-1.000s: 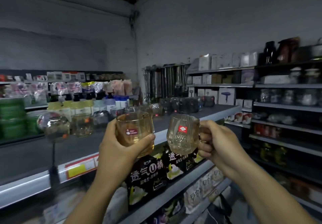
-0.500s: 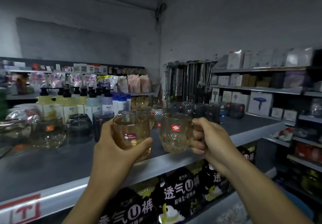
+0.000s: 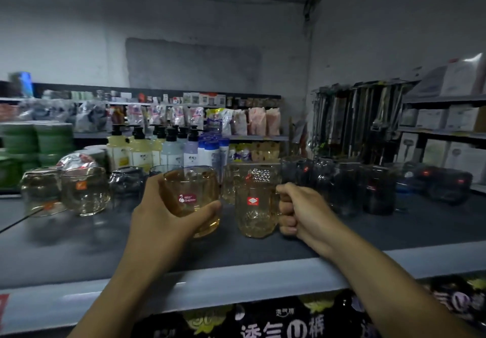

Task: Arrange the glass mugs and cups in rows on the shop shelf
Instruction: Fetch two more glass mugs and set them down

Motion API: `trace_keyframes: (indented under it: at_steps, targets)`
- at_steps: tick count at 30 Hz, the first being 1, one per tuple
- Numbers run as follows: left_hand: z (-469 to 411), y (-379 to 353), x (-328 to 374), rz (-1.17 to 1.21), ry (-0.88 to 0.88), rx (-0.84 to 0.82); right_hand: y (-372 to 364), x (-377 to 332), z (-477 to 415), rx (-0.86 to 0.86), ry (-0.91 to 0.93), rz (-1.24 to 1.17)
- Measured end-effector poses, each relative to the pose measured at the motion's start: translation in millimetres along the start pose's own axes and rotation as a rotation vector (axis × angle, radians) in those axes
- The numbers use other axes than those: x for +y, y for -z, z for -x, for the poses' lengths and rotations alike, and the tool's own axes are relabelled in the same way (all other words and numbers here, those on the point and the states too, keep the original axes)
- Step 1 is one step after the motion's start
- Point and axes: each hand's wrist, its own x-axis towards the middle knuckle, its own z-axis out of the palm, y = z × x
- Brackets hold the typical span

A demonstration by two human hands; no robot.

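The grey shop shelf (image 3: pixel 100 248) runs across the view, and everything here is placed against it. Over the middle of its board, near the front edge, the left hand (image 3: pixel 163 222) grasps an amber-tinted glass cup (image 3: pixel 190 195), palm behind it and thumb curled across its lower front below a red sticker. Just to the right, over the same stretch of shelf, the right hand (image 3: pixel 305 214) is clenched round the handle of a clear patterned mug (image 3: pixel 252 208), which is upright and carries a red diamond label. The two glasses are side by side, very close; whether their bases touch the shelf board cannot be told. Toward the shelf's left end stand round clear glass cups (image 3: pixel 84 191). Toward its right end stands a group of dark smoky glasses (image 3: pixel 344 187). Behind the shelf's rear edge stands a cluster of pump bottles (image 3: pixel 142 151). Under the shelf's front lip lie black printed packages (image 3: pixel 265 322).
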Motion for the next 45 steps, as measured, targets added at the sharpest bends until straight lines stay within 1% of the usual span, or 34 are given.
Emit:
trace_keyframes:
  at_steps: [3, 5, 11, 12, 13, 14, 15, 16, 17, 18, 20, 22, 23, 24, 28, 34, 45]
  targets:
    - [3, -3, -3, -0.021, 0.011, 0.022, 2, 0, -16, -0.093, -0.040, 0.053]
    - [4, -3, -7, -0.030, 0.015, 0.024, 4, -1, -23, -0.111, -0.023, 0.141]
    - [6, -1, -10, -0.029, -0.001, 0.012, 10, 0, -27, -0.055, 0.166, 0.503]
    - [6, -1, -11, -0.035, -0.009, 0.012, 12, 1, -26, -0.026, 0.230, 0.606]
    - [6, -1, -11, -0.042, -0.016, 0.008, 14, 1, -23, 0.031, 0.333, 0.754]
    - [7, -1, -10, -0.048, -0.021, 0.002, 16, 2, -20, 0.102, 0.474, 0.898]
    - [7, -2, -9, -0.051, -0.024, -0.002, 18, 3, -15, 0.142, 0.621, 0.989]
    - [7, -2, -9, -0.052, -0.025, -0.002, 17, 2, -9, 0.135, 0.751, 1.031]
    - [7, -2, -9, -0.051, -0.023, 0.003, 13, -1, -3, 0.084, 0.832, 1.047]
    - [7, -2, -10, -0.048, -0.020, 0.009, 9, -2, 1, 0.019, 0.861, 1.064]
    - [7, -2, -11, -0.050, -0.022, 0.014, -2, -3, 3, -0.053, 0.826, 1.175]
    - [7, -1, -11, -0.053, -0.024, 0.009, -8, -4, -1, -0.052, 0.781, 1.343]
    - [7, 0, -11, -0.046, -0.025, 0.008, -8, -4, -3, -0.049, 0.765, 1.384]
    - [7, 0, -11, -0.040, -0.025, 0.009, -8, -3, -7, -0.054, 0.754, 1.387]
    - [7, 0, -11, -0.031, -0.031, 0.012, -7, 0, -21, -0.117, 0.737, 1.263]
    - [7, 1, -11, -0.026, -0.033, 0.019, -15, -1, -37, -0.191, 0.711, 1.227]
    - [10, 5, -10, -0.033, 0.006, -0.036, -14, 17, -43, -0.115, 0.753, 1.172]
